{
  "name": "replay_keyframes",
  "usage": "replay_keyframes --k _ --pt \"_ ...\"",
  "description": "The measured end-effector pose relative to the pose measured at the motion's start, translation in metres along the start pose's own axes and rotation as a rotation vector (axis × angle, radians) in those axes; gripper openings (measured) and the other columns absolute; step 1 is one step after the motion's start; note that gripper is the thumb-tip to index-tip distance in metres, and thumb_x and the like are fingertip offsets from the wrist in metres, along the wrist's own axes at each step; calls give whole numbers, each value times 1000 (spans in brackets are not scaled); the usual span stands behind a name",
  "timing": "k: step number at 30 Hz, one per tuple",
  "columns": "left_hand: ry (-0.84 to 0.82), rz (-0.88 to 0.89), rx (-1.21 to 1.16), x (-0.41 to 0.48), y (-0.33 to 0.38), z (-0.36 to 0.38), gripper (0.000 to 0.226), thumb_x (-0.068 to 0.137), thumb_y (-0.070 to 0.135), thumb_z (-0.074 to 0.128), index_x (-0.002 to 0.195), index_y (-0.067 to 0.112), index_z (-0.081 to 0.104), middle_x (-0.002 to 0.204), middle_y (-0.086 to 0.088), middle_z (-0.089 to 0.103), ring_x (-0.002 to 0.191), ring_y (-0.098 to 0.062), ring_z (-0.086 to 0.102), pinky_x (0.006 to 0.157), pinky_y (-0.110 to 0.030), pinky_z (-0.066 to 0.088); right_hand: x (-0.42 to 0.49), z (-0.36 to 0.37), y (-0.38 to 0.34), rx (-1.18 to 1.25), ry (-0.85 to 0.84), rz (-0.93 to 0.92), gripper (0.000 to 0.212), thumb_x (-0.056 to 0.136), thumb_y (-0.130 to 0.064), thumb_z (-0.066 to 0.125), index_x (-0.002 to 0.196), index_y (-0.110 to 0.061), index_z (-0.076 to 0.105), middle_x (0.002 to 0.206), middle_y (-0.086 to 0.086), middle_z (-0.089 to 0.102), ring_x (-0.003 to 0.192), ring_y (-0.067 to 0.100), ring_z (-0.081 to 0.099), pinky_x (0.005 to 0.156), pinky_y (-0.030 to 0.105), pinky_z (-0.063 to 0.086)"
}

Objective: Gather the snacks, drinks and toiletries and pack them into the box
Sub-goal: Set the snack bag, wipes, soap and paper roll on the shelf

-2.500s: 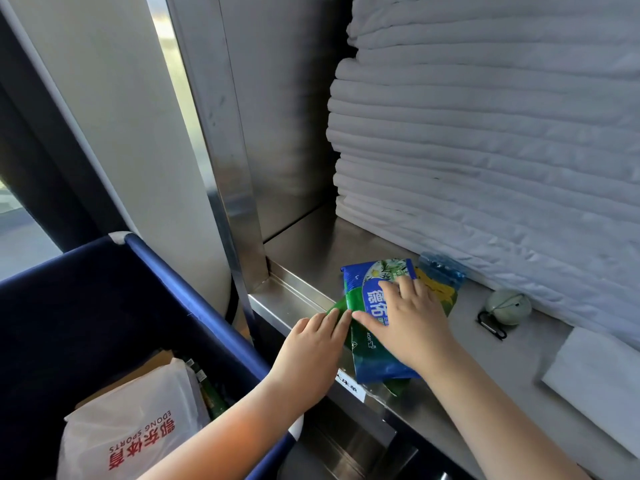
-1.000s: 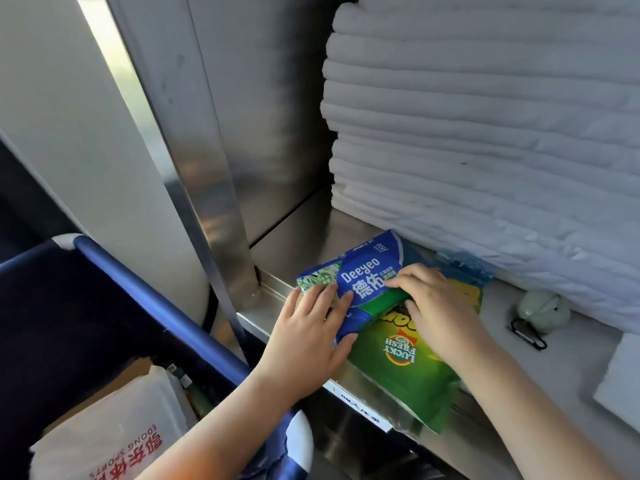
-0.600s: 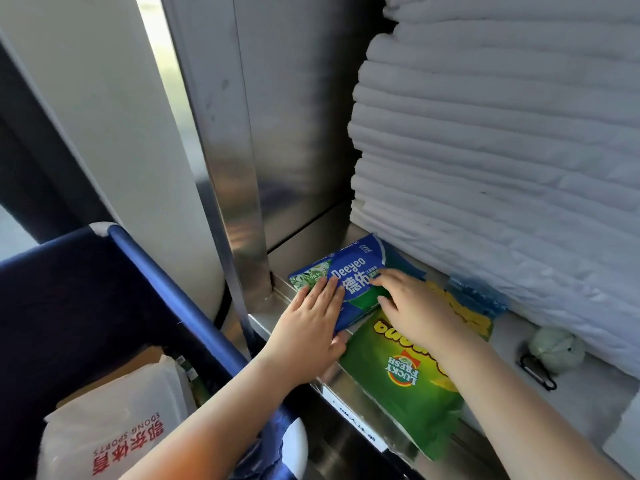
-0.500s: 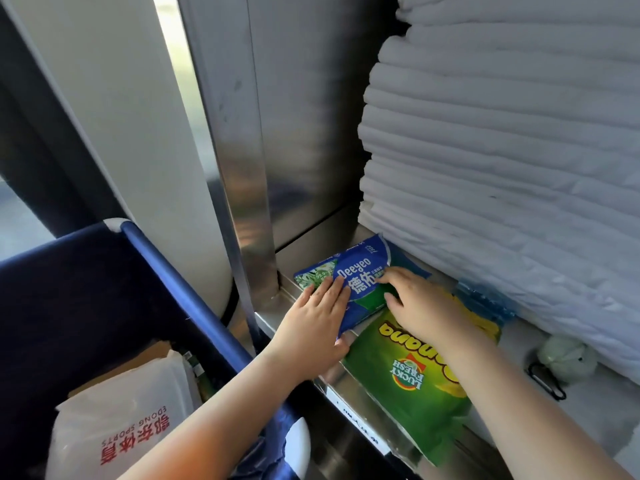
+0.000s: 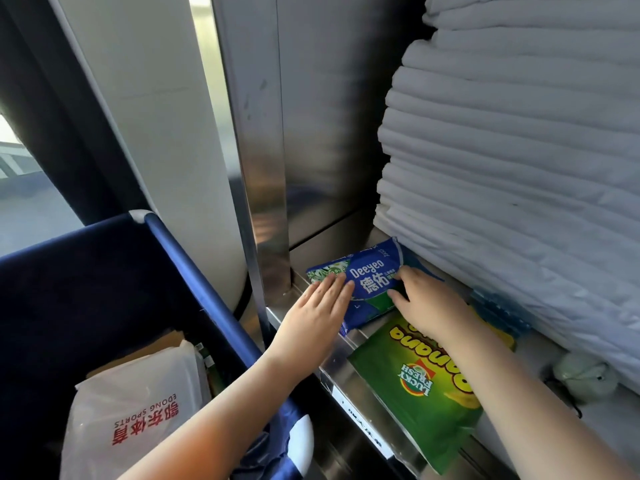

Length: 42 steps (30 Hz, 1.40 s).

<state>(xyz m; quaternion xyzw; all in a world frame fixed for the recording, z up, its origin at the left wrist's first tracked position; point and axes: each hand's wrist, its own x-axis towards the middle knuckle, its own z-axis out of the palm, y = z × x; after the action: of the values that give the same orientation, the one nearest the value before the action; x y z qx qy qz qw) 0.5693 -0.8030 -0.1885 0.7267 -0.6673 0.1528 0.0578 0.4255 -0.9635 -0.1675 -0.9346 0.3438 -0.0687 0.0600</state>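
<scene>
Landmark: the stack of folded white linen (image 5: 519, 168) on the steel shelf (image 5: 334, 365) is being used as the reference for every place below.
Step in hand: the blue Deeyeo pack (image 5: 369, 273), probably wipes and so a toiletry, is being gathered from the shelf, judging by both hands on it.
Pack: it is being held flat on the shelf, touching the foot of the linen stack at its lower left corner.
Left hand (image 5: 313, 317): it is being laid flat on the pack's end farthest from the linen stack, fingers straight, with nothing being gripped.
Right hand (image 5: 429, 303): its bent thumb and forefinger are being closed on the pack's end nearest the linen stack. Whether the pack is being lifted cannot be told.
Green snack bag (image 5: 415, 389): it is being crossed by the right forearm, in front of the linen stack and overhanging the shelf edge.
Box: brown cardboard (image 5: 152, 348), possibly the box, is being glimpsed under a white bag (image 5: 138, 410) in the blue cart (image 5: 194, 271), well to the left of and below the linen stack.
Doing it well: the pack is best drawn clear of the linen stack before being raised, so that no fold is being dragged out. A grip on both ends is being called for, as the wrapper looks slick.
Risk: the overhanging green bag could be knocked off by the forearm.
</scene>
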Motion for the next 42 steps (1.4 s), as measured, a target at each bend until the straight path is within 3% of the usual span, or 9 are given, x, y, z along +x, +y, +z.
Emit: replay_keyframes --k 4,13,17,21,23,27,30,35,42 --pt "-9 68 59 2 -11 2 55 75 13 44 127 6 57 131 -11 57 122 -25 53 101 -36 42 0 -3 1 11 -13 13 30 95 -39 45 114 -16 48 113 2 60 90 19 60 60 26 40" --pt "10 62 -21 18 -29 -4 57 66 5 71 122 3 60 126 -15 60 117 -29 57 96 -39 46 -2 -1 -1 3 12 25 29 95 -41 44 112 -18 47 107 0 61 73 13 52 46 20 26" --pt "70 155 11 14 -34 -7 45 71 6 57 116 5 66 119 -11 65 110 -24 62 90 -32 51 -2 -1 -1 38 4 43 30 95 -40 44 116 -18 46 112 0 60 84 17 59 47 18 25" --pt "100 218 -16 7 -45 -1 44 71 3 69 115 6 67 118 -9 66 110 -23 62 87 -30 53 -2 -1 -4 -12 -1 49 31 95 -39 44 116 -16 45 112 1 60 81 17 56 45 18 22" --pt "90 179 -10 6 -41 0 42 79 4 51 119 5 64 122 -10 63 113 -24 60 91 -31 51 0 -1 -6 -38 -10 51 31 95 -39 45 114 -15 45 111 2 59 83 18 57 46 18 23" --pt "-141 49 -97 1 -32 13 57 93 8 27 149 8 14 156 -12 15 144 -25 13 115 -27 3 6 3 -10 9 0 -28 42 94 -36 47 129 -13 42 136 8 46 118 22 49 80 27 44" --pt "-179 7 -112 2 -33 17 64 93 13 31 150 14 1 158 -7 2 145 -20 0 112 -24 -9 14 10 -19 120 -101 -164 62 95 -46 43 148 -30 17 157 -1 11 144 21 11 113 36 21" --pt "-78 11 -184 5 -22 6 61 94 36 31 149 14 19 157 -6 15 145 -18 7 112 -26 -10 30 27 -14 14 -247 -203 60 95 -56 23 147 -41 -2 158 -5 -9 143 15 -16 114 39 -7" --pt "-179 -62 -243 14 -11 8 73 94 60 16 151 17 -1 158 0 -3 144 -12 -10 114 -26 -14 51 30 -12 -9 -276 -239 60 97 -54 22 147 -40 -8 157 -8 -15 141 11 -21 115 37 -10"
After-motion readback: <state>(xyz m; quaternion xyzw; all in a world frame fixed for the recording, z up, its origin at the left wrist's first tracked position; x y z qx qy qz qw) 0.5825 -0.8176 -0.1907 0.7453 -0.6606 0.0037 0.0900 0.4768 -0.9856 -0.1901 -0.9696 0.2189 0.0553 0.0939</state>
